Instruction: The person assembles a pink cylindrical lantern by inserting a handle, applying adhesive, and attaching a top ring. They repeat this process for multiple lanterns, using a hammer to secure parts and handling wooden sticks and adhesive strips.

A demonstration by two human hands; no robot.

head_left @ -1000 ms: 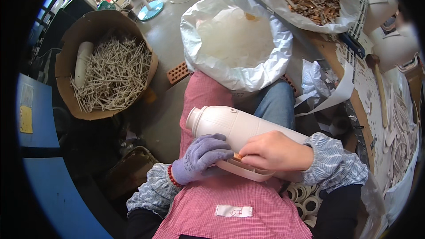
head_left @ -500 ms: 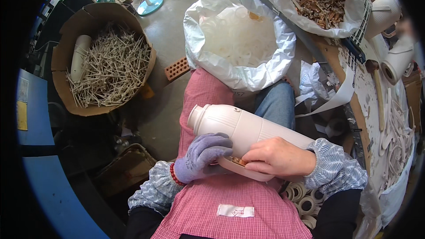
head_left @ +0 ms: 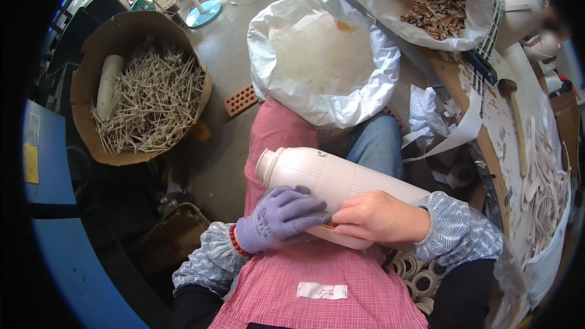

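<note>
Flask shell point(head_left: 341, 173): lies on its side across the lap point(head_left: 280, 128), probably so it won't roll.
Handle point(head_left: 341, 238): on the shell's near side, facing the person, likely for easy reach.
Left hand point(head_left: 283, 216): gloved, bent over the handle; grip hidden, cannot tell.
Right hand point(head_left: 381, 216): bare, maybe to feel better; fingers bunched at the handle, cannot tell if they pinch.
White sack point(head_left: 332, 109): past the shell.

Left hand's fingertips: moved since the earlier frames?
Yes, slightly right, judged against the brick: the left hand's fingertips now reach farther along the handle.
</note>
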